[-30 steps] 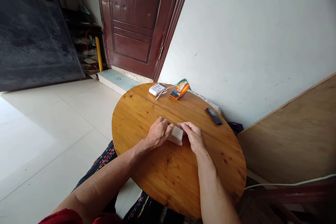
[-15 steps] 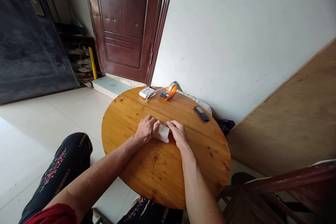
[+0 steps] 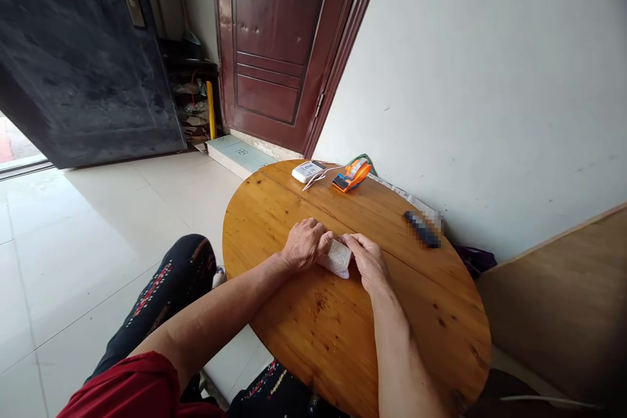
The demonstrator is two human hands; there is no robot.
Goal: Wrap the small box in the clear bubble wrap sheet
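A small whitish box [image 3: 337, 257] lies on the wooden table, with what looks like clear plastic film around its near side. My left hand [image 3: 307, 245] is closed over its left end, fingers curled and thumb against the top. At the far right corner, the fingers of my right hand [image 3: 368, 260] pinch the box's edge or wrapping; which of the two is too small to tell. Both palms face down, and the fingertips are partly hidden.
On the round table [image 3: 304, 326] stand a white device with a cable [image 3: 307, 172], an orange tape dispenser [image 3: 351, 176] and a dark, blurred-out object [image 3: 422, 230]. A white wall [image 3: 490, 78] rises behind, with a brown door [image 3: 274, 39] and a dark open door [image 3: 93, 72] farther left.
The view has turned left, so everything appears shifted to the right. Both hands keep nearly the same hold on the small box.
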